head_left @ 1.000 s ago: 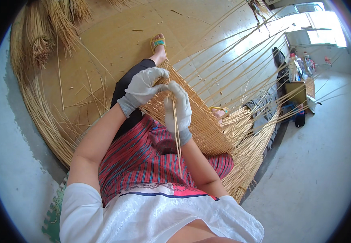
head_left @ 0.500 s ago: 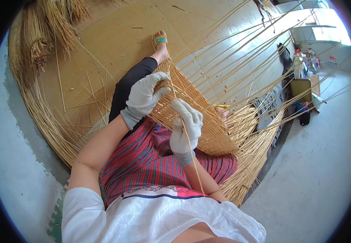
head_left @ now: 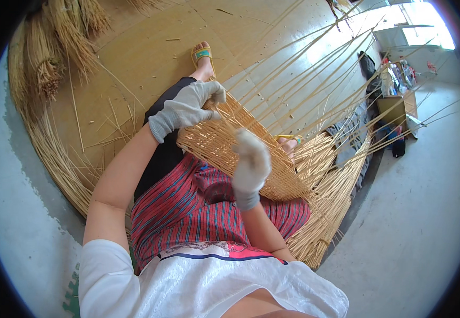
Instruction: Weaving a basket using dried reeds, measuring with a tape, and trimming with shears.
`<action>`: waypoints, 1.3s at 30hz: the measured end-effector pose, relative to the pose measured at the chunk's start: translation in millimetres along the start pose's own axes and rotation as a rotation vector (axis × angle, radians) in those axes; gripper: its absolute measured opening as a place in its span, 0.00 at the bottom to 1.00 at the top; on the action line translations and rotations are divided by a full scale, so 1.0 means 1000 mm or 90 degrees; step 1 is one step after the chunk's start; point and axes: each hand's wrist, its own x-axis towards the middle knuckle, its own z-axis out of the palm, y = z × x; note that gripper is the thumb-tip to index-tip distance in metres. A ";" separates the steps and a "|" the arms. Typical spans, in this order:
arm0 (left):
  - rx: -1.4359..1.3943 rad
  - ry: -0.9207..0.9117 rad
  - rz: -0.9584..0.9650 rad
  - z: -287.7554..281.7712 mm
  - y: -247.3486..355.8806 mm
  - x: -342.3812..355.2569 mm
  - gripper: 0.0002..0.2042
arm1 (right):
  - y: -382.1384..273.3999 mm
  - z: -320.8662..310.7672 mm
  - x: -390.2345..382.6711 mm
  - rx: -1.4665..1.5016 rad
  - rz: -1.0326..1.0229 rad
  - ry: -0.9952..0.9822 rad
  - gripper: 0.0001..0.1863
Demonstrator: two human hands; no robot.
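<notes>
A half-woven wicker basket point(head_left: 214, 143), tan and open-meshed, lies tilted across my lap, with long loose strands fanning out from its far side. My left hand point(head_left: 190, 108), in a white knit glove, is closed over the basket's upper left edge, thumb on the near side. My right hand point(head_left: 252, 161), gloved the same way and blurred by motion, is curled in front of the weave. A thin wicker strand point(head_left: 229, 123) runs blurred from beside the left fingers to the right fingertips. The right fingers hide its end.
Bundles of dried stalks point(head_left: 47, 63) stand at the far left. More loose stalks point(head_left: 330, 212) are piled right of the basket. Stray cut pieces point(head_left: 116, 124) litter the floor. A box point(head_left: 394, 111) and small items stand by the right wall. My sandalled foot point(head_left: 202, 55) rests beyond the basket.
My left hand has turned and shifted slightly left along the edge. My right hand has moved a little right and down, its fingers curling; the strand no longer trails over the right forearm.
</notes>
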 end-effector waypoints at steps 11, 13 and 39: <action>-0.022 0.253 -0.047 0.038 -0.007 -0.003 0.32 | 0.070 -0.058 -0.003 0.318 0.376 0.046 0.13; -0.087 0.272 -0.008 0.036 -0.010 -0.011 0.27 | 0.060 -0.055 -0.005 0.337 0.368 0.037 0.14; -0.142 0.368 -0.091 -0.006 -0.028 -0.055 0.18 | 0.012 -0.007 -0.015 -0.183 -0.031 -0.096 0.32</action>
